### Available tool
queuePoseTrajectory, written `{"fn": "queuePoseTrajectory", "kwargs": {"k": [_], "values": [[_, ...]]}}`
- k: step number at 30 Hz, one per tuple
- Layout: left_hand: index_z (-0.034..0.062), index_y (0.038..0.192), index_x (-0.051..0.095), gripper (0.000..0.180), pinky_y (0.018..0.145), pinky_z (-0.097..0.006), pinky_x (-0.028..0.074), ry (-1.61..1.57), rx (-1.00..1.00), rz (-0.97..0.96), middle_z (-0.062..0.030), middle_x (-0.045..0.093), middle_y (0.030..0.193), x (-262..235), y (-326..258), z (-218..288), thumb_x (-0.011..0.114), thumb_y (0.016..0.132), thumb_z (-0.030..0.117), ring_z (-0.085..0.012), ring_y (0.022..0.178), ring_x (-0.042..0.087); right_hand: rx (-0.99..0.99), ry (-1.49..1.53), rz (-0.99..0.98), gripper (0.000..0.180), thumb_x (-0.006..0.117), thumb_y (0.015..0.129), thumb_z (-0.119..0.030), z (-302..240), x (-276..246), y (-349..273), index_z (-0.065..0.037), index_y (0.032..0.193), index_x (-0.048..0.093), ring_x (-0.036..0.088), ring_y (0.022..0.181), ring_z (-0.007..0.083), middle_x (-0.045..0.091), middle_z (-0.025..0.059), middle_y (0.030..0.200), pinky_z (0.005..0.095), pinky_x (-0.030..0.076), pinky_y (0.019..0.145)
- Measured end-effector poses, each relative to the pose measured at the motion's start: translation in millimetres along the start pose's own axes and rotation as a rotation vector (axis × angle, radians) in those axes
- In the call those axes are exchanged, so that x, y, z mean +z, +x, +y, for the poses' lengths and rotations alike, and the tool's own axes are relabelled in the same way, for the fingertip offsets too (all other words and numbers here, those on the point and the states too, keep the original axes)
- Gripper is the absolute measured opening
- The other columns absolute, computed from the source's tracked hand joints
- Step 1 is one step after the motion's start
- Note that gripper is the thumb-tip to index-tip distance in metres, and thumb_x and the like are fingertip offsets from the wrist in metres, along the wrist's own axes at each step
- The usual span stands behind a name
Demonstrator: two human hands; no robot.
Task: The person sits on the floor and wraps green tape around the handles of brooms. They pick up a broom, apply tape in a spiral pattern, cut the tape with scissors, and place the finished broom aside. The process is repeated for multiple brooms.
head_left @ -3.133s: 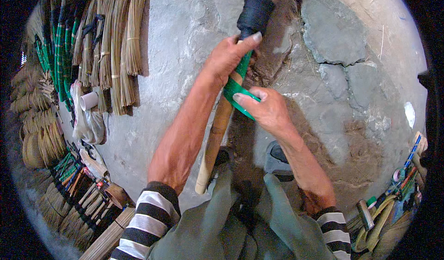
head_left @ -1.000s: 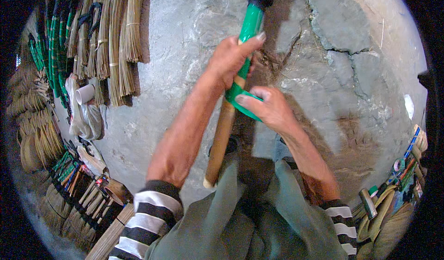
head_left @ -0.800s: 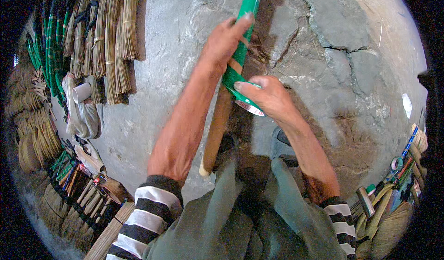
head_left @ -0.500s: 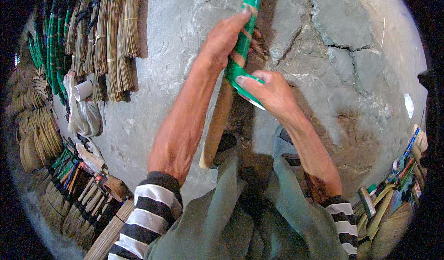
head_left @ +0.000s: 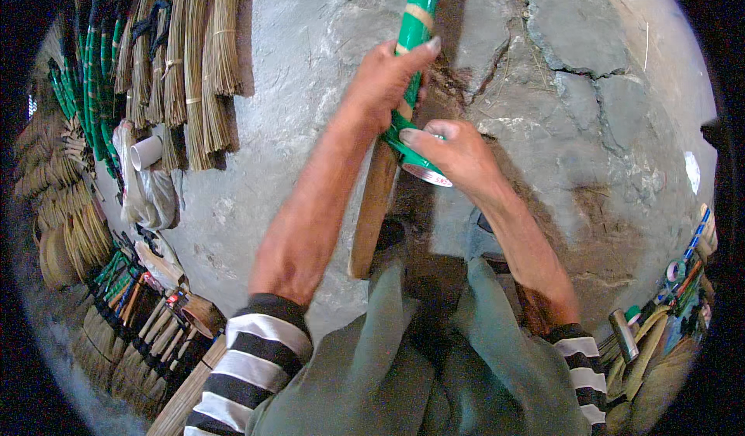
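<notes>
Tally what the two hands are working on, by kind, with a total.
Wooden stick partly wrapped in green tape: 1
Green tape roll: 1
Total: 2
Left hand grips the stick; right hand holds the roll.

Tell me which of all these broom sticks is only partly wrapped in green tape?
The wooden stick gripped by the left hand: its lower part is bare wood, while those stacked at left are fully green.
</notes>
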State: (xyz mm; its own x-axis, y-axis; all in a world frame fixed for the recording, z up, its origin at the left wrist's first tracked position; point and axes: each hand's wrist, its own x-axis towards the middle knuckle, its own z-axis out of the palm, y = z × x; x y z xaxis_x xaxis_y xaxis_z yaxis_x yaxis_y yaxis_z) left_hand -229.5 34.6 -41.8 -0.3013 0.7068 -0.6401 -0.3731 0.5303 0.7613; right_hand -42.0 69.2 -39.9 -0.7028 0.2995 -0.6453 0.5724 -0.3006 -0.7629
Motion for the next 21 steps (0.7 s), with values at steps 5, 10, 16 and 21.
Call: {"fn": "queuePoseTrajectory", "kwargs": {"k": [5, 10, 16, 21], "values": [[0.0057, 0.111, 0.067, 0.048, 0.058, -0.032, 0.055, -0.376, 0.146, -0.082, -0.0045, 0.065, 0.076, -5.5, 1.5, 4.9, 0.07, 0.098, 0.051, -0.0156, 0.062, 0.064, -0.097, -0.134, 0.116, 0.055, 0.073, 0.091, -0.053, 6.6, 4.6, -5.5, -0.001, 0.076, 0.071, 0.058, 0.058, 0.0149, 0.061, 0.0074, 0.065, 0.0391, 0.047, 0.057], [0.0063, 0.107, 0.067, 0.053, 0.057, -0.032, 0.051, -0.122, 0.048, -0.008, -0.0027, 0.063, 0.07, -0.1, 2.0, 5.3, 0.072, 0.094, 0.058, -0.0143, 0.061, 0.06, -0.041, -0.109, -0.005, 0.046, 0.074, 0.094, -0.049, 1.1, -2.8, -12.7, -0.004, 0.082, 0.072, 0.059, 0.061, 0.0114, 0.064, 0.0027, 0.068, 0.0343, 0.046, 0.056], [0.0048, 0.108, 0.066, 0.05, 0.054, -0.032, 0.05, 0.061, 0.095, 0.2, -0.0026, 0.06, 0.068, -1.3, -3.3, 6.6, 0.073, 0.095, 0.052, -0.0147, 0.058, 0.059, -0.003, 0.267, -0.127, 0.038, 0.075, 0.098, -0.041, -3.1, 1.7, -16.0, -0.004, 0.099, 0.074, 0.063, 0.07, 0.0074, 0.072, -0.0002, 0.083, 0.0254, 0.05, 0.061], [0.0078, 0.11, 0.064, 0.037, 0.06, -0.033, 0.053, -0.54, -0.054, -0.302, -0.0041, 0.067, 0.084, -10.3, -6.5, 1.2, 0.067, 0.102, 0.044, -0.0155, 0.067, 0.063, 0.197, 0.269, -0.172, 0.039, 0.075, 0.098, -0.041, -2.7, 5.8, -19.1, -0.002, 0.098, 0.076, 0.064, 0.068, 0.0074, 0.073, 0.0028, 0.08, 0.0261, 0.048, 0.057]]}}
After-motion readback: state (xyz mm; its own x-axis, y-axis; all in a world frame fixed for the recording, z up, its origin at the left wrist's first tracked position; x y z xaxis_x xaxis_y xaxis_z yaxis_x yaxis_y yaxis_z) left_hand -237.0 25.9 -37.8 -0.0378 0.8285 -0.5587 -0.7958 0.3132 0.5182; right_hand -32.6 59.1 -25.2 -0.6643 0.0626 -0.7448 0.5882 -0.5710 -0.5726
